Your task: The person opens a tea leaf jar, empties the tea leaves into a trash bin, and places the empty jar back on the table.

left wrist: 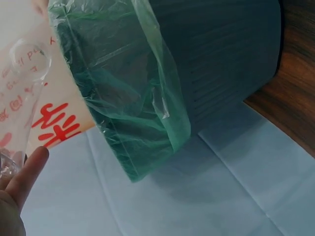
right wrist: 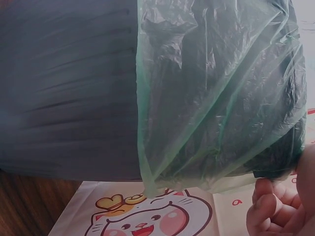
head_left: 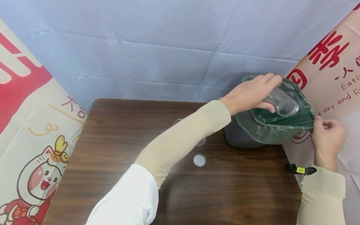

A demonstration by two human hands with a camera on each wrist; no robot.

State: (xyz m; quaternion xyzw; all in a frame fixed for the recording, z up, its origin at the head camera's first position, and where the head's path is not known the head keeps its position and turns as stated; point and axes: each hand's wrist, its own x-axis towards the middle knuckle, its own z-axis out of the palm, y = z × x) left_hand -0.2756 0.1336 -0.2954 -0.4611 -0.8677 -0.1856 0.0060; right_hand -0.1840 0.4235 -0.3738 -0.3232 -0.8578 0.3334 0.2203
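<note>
My left hand (head_left: 253,92) grips a clear plastic jar (head_left: 282,101), tilted mouth-down over the bin's opening. The jar (left wrist: 27,88) also shows at the left of the left wrist view, with one finger of the hand in sight beside it. A dark grey bin (head_left: 239,134) stands at the table's back right, lined with a thin green bag (head_left: 262,132) folded over its rim. At the rim's right side, my right hand (head_left: 329,134) pinches the bag's edge. In the right wrist view, curled fingers (right wrist: 268,206) show below that edge.
On the brown wooden table (head_left: 239,187) lies a small round patterned disc (head_left: 199,160). A clear round piece (head_left: 201,142) lies behind it, partly covered by the left sleeve (head_left: 180,140). Another clear rim (head_left: 177,121) shows beyond the arm. Printed cloth (head_left: 337,90) hangs close to the bin's right.
</note>
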